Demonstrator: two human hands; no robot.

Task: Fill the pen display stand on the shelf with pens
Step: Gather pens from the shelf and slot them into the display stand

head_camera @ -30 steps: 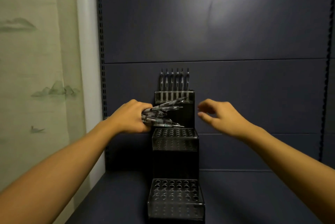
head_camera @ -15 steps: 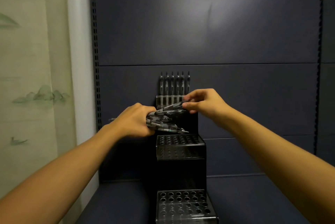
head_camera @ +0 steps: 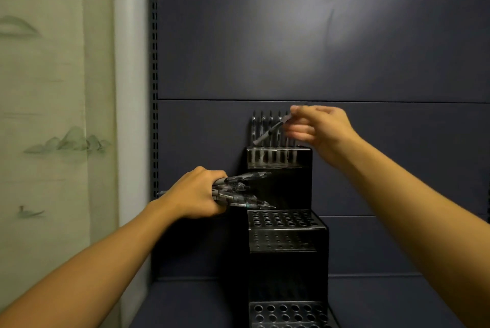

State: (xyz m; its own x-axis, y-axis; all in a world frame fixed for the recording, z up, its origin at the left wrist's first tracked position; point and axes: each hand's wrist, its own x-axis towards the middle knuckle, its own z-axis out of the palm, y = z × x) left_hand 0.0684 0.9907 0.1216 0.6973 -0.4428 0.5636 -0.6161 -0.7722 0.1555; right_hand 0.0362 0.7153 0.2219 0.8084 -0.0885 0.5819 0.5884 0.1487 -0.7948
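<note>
A black three-tier pen display stand (head_camera: 287,232) stands on the shelf against the dark back panel. Its top tier holds a back row of several upright pens (head_camera: 262,126); the holes of the middle and bottom tiers show no pens. My left hand (head_camera: 197,193) grips a bundle of several pens (head_camera: 242,191), tips pointing right, just left of the stand above the middle tier. My right hand (head_camera: 319,128) pinches a single pen (head_camera: 270,132) by its upper end. That pen hangs tilted, tip down-left, over the top tier in front of the upright pens.
The dark shelf floor (head_camera: 191,303) runs to both sides of the stand. A slotted upright (head_camera: 154,88) bounds the shelf on the left, with a pale curtain printed with mountains (head_camera: 55,115) beyond it.
My right hand has drawn one pen out of the bundle and lifted it up and to the right, above the top tier. My left hand has sunk slightly with the remaining pens.
</note>
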